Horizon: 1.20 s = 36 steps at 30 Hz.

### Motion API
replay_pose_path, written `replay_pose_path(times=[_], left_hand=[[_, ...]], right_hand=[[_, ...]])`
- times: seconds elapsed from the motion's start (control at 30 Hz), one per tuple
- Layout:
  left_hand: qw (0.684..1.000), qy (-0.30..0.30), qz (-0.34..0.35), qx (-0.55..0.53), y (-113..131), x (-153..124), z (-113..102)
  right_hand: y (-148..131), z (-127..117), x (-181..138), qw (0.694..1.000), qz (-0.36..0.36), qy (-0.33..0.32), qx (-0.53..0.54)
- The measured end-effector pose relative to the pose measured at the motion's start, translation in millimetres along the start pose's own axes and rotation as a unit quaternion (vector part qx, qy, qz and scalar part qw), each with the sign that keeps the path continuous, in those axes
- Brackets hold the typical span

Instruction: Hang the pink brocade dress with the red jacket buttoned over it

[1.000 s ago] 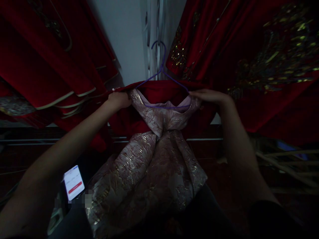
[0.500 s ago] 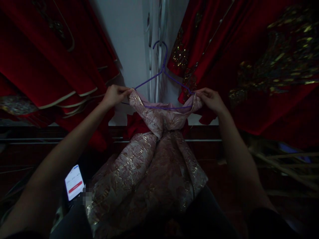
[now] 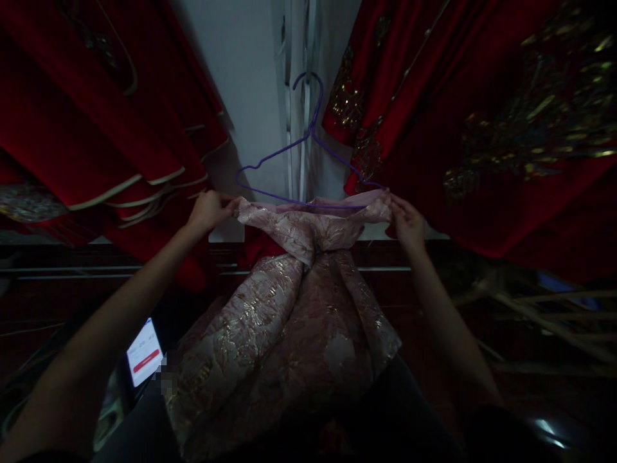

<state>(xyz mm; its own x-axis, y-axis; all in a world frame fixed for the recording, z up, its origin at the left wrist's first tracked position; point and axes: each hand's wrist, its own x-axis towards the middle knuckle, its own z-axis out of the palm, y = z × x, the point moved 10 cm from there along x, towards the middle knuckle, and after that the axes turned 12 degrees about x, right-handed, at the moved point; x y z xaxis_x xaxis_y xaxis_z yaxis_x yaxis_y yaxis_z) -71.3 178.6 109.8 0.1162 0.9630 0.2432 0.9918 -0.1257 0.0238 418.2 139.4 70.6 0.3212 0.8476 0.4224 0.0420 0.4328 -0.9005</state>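
Observation:
A pink and gold brocade garment (image 3: 289, 321) hangs in front of me, its top edge stretched wide just under a purple wire hanger (image 3: 299, 161). My left hand (image 3: 208, 211) is closed on the garment's left top corner. My right hand (image 3: 407, 222) pinches the right top corner. The hanger's left shoulder is bare, while its right end still sits at the fabric. The hanger's hook is caught on a white metal rail (image 3: 304, 77) against the wall. A piece of red cloth (image 3: 258, 244) shows behind the garment, below its top edge.
Red garments with cream trim (image 3: 96, 128) hang at the left. Red garments with gold embroidery (image 3: 506, 128) hang at the right. A lit phone screen (image 3: 143, 352) sits low at the left. Pale sticks (image 3: 544, 315) lie at the right in the dark.
A red cloth over the hanger dropped away behind the pink garment. My hands then pulled the garment's top edge down, leaving the hanger's left shoulder bare.

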Motion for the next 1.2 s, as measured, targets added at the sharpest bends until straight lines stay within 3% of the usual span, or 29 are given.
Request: replay_pose_path(times=[0.1, 0.17, 0.4, 0.57, 0.73, 0.8, 0.87, 0.93, 0.97, 1.03, 1.1, 1.2], left_hand=[[0.998, -0.018, 0.058, 0.017, 32.5, -8.4, 5.9], [0.995, 0.004, 0.101, 0.009, 61.3, -12.2, 1.1], [0.955, 0.139, 0.254, -0.067, 154.7, -12.3, -33.9], [0.934, 0.14, 0.32, -0.078, 188.0, 0.5, -23.9], [0.93, 0.124, 0.343, -0.055, 201.9, -6.0, 1.7], [0.932, 0.118, 0.338, -0.048, 203.8, -12.2, 9.0], [0.936, 0.114, 0.328, -0.046, 203.7, -17.6, 13.2], [0.939, 0.117, 0.32, -0.048, 202.4, -22.3, 14.3], [0.939, 0.121, 0.319, -0.049, 201.8, -24.7, 14.1], [0.937, 0.123, 0.323, -0.051, 200.7, -29.3, 13.5], [0.936, 0.122, 0.325, -0.057, 198.6, -33.2, 11.3], [0.936, 0.118, 0.324, -0.067, 194.3, -38.1, 3.8]], right_hand=[[29.0, -11.1, -11.8, 0.995, 0.065, 0.071, 0.019], [34.4, -14.3, -14.5, 0.991, 0.084, 0.104, 0.026], [5.7, -4.1, -12.5, 0.996, 0.015, 0.089, 0.019], [-4.4, -7.2, -27.6, 0.992, -0.05, 0.109, 0.025], [15.6, -30.5, -35.9, 0.987, 0.035, 0.153, -0.027], [24.7, -25.9, -37.1, 0.991, 0.082, 0.078, -0.075], [33.9, -4.4, -44.2, 0.983, 0.122, -0.073, -0.114], [42.4, 21.5, -61.8, 0.953, 0.16, -0.225, -0.126], [44.2, 31.6, -70.2, 0.939, 0.173, -0.272, -0.12], [41.6, 45.1, -76.9, 0.933, 0.173, -0.301, -0.095], [30.1, 47.0, -67.8, 0.959, 0.126, -0.245, -0.07], [2.1, 18.8, -47.7, 0.997, 0.007, -0.041, -0.059]])
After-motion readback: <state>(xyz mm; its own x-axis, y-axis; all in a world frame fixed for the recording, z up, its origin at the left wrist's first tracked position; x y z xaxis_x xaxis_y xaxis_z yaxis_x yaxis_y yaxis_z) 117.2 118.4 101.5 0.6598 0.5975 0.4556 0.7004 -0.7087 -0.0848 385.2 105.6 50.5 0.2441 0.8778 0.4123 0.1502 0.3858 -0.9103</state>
